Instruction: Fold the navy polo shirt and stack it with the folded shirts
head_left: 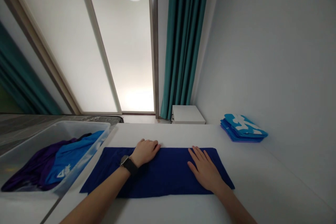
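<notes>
A dark blue cloth (168, 178), folded into a long flat strip, lies across the white table (262, 182) in front of me. My left hand (145, 151), with a dark watch on its wrist, rests at the cloth's far edge with its fingers curled down over that edge. My right hand (203, 168) lies flat on the cloth's right part, fingers stretched out and together, holding nothing.
A clear plastic bin (60, 129) at the left holds purple and light blue garments (60, 162). A stack of folded blue cloths (243, 127) sits at the table's far right by the wall. A small white cabinet (187, 114) and teal curtains (183, 42) stand beyond.
</notes>
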`<state>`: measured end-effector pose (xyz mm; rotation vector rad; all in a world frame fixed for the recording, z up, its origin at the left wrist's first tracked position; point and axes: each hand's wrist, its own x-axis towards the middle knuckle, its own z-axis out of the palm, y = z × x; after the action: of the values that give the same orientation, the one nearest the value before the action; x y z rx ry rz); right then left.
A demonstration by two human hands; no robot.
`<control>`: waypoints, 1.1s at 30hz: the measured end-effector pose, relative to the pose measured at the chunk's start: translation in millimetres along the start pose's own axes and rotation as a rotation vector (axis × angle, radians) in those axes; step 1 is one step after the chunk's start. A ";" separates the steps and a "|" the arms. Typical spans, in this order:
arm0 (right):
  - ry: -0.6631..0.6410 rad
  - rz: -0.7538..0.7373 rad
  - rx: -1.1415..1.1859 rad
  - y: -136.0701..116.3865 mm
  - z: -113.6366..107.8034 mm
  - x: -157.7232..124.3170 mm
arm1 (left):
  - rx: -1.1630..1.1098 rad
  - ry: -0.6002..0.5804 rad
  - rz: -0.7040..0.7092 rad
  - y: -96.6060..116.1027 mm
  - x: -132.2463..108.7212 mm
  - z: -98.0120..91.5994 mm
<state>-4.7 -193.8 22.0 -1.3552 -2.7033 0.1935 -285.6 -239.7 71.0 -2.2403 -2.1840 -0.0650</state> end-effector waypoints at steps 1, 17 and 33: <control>-0.011 0.003 0.008 1.4 -0.1 1.1 | -0.009 -0.006 -0.014 -8.2 -3.1 -1.6; 0.145 -0.359 0.125 -143.6 -24.1 68.0 | -0.550 0.324 -0.128 -106.9 -46.7 9.6; 0.200 -0.323 0.103 -163.2 13.5 89.4 | -0.676 0.217 -0.267 -119.6 -82.4 14.3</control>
<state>-188.7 -219.7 39.2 -0.8445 -2.6515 0.1547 -407.0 -318.4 51.1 -2.0128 -2.5734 -1.1438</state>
